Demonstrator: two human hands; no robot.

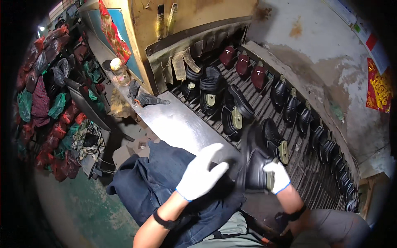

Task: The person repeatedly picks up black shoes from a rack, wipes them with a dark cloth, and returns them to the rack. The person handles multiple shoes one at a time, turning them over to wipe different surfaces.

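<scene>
My right hand (279,177), in a white glove, grips a black shoe (253,169) by its heel end, where a pale green shoe last shows. The shoe is slightly blurred and held over my lap, at the conveyor's near edge. Left of it hovers my left hand (202,171), also white-gloved, with thumb and fingers apart and nothing in them. A dark blue cloth (153,177) lies over my lap beneath that hand. Just beyond the held shoe, another black shoe on a last (275,140) rests on the slatted rollers.
A metal ledge (173,118) borders the roller conveyor (304,177). More black shoes and soles (237,107) stand there; dark red shoe lasts (243,65) and black shoes line the far side. Dark gloves (151,99) and a jar (120,74) sit on the ledge. Bagged bundles (53,120) hang left.
</scene>
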